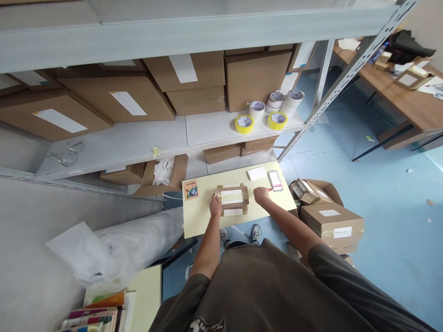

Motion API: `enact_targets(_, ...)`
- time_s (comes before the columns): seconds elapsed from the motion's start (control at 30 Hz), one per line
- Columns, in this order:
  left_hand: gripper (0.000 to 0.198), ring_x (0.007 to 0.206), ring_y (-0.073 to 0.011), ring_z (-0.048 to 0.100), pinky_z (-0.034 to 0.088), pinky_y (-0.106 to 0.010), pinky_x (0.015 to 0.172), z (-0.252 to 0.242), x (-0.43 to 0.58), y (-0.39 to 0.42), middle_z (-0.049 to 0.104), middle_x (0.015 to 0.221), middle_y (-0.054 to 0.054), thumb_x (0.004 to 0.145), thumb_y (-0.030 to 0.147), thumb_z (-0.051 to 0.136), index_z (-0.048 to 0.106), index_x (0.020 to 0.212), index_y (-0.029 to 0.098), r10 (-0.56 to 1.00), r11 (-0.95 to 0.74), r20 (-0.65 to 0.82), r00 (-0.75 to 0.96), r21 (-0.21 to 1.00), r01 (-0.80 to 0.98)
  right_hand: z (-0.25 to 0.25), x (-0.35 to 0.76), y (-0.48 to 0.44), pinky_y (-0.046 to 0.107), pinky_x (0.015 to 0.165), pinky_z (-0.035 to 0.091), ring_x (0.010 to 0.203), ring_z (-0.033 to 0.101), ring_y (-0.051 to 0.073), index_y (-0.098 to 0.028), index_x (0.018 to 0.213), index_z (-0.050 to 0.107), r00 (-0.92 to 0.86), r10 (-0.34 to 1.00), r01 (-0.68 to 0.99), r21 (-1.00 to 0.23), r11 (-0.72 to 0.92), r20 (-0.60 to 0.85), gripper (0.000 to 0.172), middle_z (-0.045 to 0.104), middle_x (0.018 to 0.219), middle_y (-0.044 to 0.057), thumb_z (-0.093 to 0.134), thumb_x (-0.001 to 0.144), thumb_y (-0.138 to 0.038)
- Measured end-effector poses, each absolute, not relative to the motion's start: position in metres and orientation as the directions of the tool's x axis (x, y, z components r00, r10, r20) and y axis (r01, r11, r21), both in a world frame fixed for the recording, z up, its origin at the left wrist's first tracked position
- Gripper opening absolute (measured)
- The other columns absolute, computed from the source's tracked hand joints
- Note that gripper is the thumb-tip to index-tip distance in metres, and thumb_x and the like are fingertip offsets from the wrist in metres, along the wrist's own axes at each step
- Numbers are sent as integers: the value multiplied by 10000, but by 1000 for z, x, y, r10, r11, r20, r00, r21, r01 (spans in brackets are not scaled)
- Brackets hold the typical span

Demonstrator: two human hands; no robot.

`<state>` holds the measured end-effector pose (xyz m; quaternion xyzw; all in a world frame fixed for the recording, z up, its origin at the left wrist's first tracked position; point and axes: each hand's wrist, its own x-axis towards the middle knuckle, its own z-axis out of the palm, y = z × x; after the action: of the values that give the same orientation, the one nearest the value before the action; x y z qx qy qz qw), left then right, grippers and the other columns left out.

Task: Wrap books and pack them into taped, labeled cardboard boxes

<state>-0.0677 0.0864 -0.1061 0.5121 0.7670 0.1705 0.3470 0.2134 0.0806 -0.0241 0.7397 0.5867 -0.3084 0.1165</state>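
Note:
A small brown cardboard box with white labels and shiny tape lies on the pale yellow table. My left hand is closed on the box's left edge. To the right of the box, and apart from it, my right hand is curled into a fist. A thin red tip sticks out of that fist on its right side; the rest of the red tool is hidden in the fingers. Right of it lies a phone-like flat thing, its face blurred out. Behind the hand is a white slip.
A printed card lies at the table's left. Beyond it stands a metal shelf holding cartons and several rolls of tape. Cartons are stacked on the floor at right. A plastic-wrapped roll is at left.

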Motion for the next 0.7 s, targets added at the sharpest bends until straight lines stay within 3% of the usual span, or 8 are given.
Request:
enact_targets(0.13, 529, 1270, -301, 697, 509, -398, 1093, -111, -66, 87, 743, 1356, -174, 1126, 428, 338, 556, 1536, 174, 895, 437, -365, -256, 608, 663, -45, 228, 57, 464, 1008, 501, 1192, 695, 357, -104, 1313, 701, 229, 775, 917, -136, -375, -589, 368, 744, 1241, 272, 582, 1010, -274)
enact_targets(0.2, 528, 1279, -303, 693, 505, -398, 1094, -112, -65, 87, 728, 1379, -185, 1130, 424, 329, 551, 1535, 166, 888, 451, -373, -270, 588, 672, -55, 238, 43, 465, 1065, 455, 1265, 647, 354, -109, 1387, 655, 345, 776, 873, -123, -472, -527, 413, 717, 1308, 271, 503, 1041, -274)
enact_targets(0.33, 527, 1293, -311, 684, 509, -402, 1080, -110, -65, 88, 700, 1423, -197, 1134, 412, 308, 539, 1534, 158, 891, 440, -373, -259, 564, 699, -73, 250, 25, 526, 1189, 343, 1446, 505, 386, -91, 1594, 469, 373, 759, 813, -207, -544, -533, 626, 590, 1499, 285, 520, 986, -228)
enact_targets(0.43, 550, 1252, -323, 704, 532, -403, 1031, -107, -67, 89, 712, 1400, -201, 1130, 450, 307, 536, 1537, 159, 885, 445, -393, -251, 553, 704, -74, 248, 22, 527, 1183, 373, 1445, 514, 374, -131, 1634, 429, 380, 727, 766, -247, -594, -571, 648, 585, 1514, 253, 485, 1000, -257)
enact_targets(0.57, 550, 1216, -323, 718, 545, -399, 993, -107, -70, 92, 735, 1368, -182, 1118, 472, 329, 550, 1528, 180, 880, 455, -402, -254, 558, 693, -61, 222, 32, 444, 1185, 396, 1495, 463, 339, -126, 1569, 515, 254, 822, 745, -439, -503, -510, 556, 527, 1602, 219, 400, 1070, -344)
enact_targets(0.7, 510, 1237, -312, 707, 532, -387, 1018, -110, -76, 95, 760, 1303, -180, 1118, 464, 328, 649, 1388, 174, 861, 471, -462, -213, 565, 678, -52, 185, 43, 350, 1087, 477, 1315, 606, 272, -182, 1476, 576, 44, 790, 545, -648, -532, -612, 494, 702, 1407, 131, 412, 1074, -417)
